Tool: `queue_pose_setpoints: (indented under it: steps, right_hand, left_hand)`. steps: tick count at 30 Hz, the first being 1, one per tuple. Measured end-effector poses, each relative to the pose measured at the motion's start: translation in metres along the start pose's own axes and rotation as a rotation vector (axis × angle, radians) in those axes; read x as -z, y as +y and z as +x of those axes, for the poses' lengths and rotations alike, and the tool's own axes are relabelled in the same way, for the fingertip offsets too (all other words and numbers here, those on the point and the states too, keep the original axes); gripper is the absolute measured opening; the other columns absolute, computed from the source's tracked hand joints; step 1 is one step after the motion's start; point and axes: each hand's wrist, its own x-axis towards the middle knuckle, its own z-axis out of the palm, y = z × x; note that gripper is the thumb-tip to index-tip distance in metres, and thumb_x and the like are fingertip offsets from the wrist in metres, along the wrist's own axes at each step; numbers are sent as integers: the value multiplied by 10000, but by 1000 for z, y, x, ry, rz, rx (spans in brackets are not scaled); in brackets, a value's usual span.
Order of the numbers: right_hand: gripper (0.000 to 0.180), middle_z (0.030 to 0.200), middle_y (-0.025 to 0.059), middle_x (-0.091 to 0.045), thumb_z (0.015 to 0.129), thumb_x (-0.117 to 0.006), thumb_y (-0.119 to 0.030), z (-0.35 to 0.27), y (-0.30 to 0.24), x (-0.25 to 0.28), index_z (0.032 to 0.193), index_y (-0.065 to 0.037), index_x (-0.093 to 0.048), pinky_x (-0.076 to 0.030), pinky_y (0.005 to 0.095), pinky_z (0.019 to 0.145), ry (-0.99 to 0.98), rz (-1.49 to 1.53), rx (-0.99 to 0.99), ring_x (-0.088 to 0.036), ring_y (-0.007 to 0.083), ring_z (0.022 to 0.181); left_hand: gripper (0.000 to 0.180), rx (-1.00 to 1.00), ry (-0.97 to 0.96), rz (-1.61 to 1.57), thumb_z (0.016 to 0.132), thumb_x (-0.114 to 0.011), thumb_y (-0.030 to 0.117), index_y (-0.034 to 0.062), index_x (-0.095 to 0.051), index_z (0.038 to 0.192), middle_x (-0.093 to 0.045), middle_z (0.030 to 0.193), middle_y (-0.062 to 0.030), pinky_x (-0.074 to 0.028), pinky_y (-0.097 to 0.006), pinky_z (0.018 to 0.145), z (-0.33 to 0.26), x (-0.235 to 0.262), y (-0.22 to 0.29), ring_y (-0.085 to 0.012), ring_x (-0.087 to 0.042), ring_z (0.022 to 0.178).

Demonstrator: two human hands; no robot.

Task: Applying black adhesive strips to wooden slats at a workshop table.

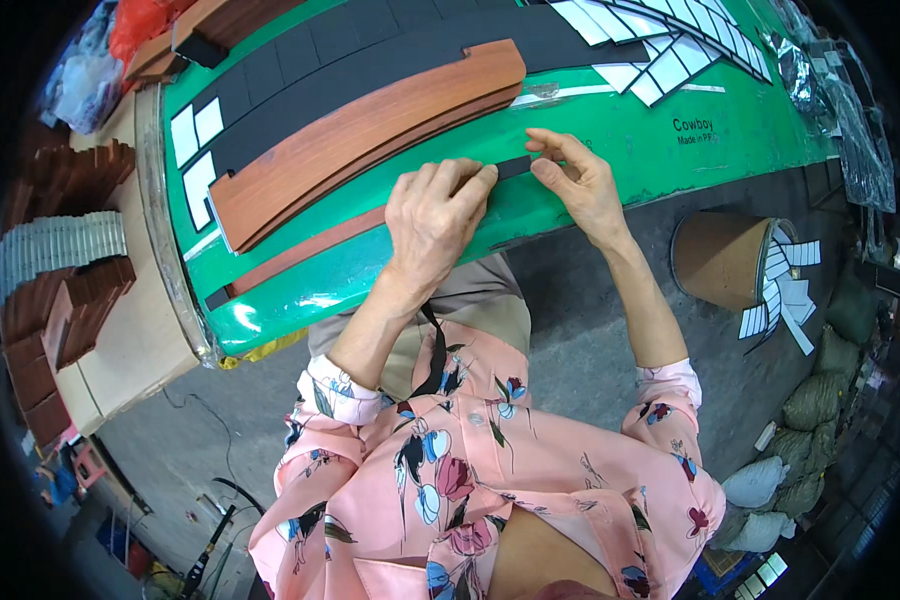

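Note:
A long, narrow reddish-brown strip (310,248) lies along the near side of the green table top, with a small black pad on its left end. My left hand (432,212) is closed over its right part, fingers bent and pressed down, hiding that stretch. Past those fingertips a black pad (513,167) shows at the strip's right end. Beside this pad is my right hand (577,180), thumb tip at its end and the index finger raised apart from the thumb. Behind the strip rests a wide, curved reddish-brown board (370,140) with notched ends.
Black foam sheets (320,50) lie under and behind the board. White-backed pads (670,60) pile up at the table's far right. A brown bin (715,260) with white scraps stands on the floor at right. Stacked brown pieces (90,310) sit on the left side table.

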Motion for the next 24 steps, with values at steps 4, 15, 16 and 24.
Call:
queue_pose_setpoints:
  steps: [4,15,16,24]
  right_hand:
    - [306,1000,56,-627,857,-655,-162,1,4,-13,1122,-19,-602,-473,234,747,-49,29,-157,-558,91,874]
    - [353,1086,88,-611,964,-421,-258,-5,12,-28,1177,-9,-552,-363,302,936,30,62,-80,-508,155,1047]
    - [362,1099,90,-605,968,-418,-269,-4,12,-31,1189,-11,-543,-365,300,936,32,73,-102,-506,155,1054]
    - [353,1180,80,-559,967,-500,-195,-16,25,-19,1266,-9,-477,-384,277,944,21,108,-63,-489,143,1110]
  left_hand:
    - [285,-60,9,98,679,-660,84,181,-688,946,-606,855,19,-406,-301,596,-2,-6,1,-147,-569,704]
    - [234,18,67,27,698,-616,159,186,-669,924,-608,841,31,-426,-332,607,-3,-8,2,-162,-579,705]
    - [237,54,20,28,702,-620,164,192,-666,932,-612,873,16,-428,-337,652,-4,-8,3,-173,-589,751]
    - [344,35,284,237,687,-709,114,207,-639,1012,-552,1089,-69,-379,-415,872,-89,128,-26,-265,-527,1020]
